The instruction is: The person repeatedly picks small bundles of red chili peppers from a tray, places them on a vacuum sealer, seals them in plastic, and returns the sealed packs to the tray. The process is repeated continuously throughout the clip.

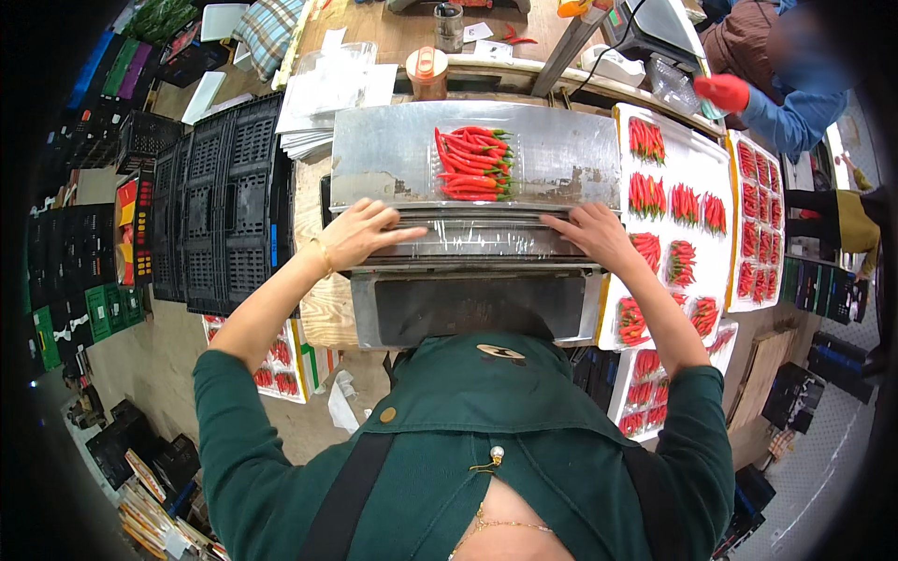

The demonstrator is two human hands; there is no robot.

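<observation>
My left hand [361, 236] rests at the left end of the stretch film [477, 238] on a metal wrapping machine, its thumb reaching inward. At the film's right end is my right hand [596, 230], its thumb also pointing inward. Whether either hand pinches the film is unclear. Just beyond the film, red chillies [476, 165] with green stems lie side by side in a clear tray on the machine's metal top [382, 147]. Nearer my body is the dark plate [477, 308] of the machine.
A white foam tray [701, 151] of chilli packs stands right of the machine, another foam tray [754, 221] beyond it. Black crates [231, 203] stand at left. White sheets [309, 126] and a lidded cup [426, 70] sit behind. A red-gloved person [793, 116] is at upper right.
</observation>
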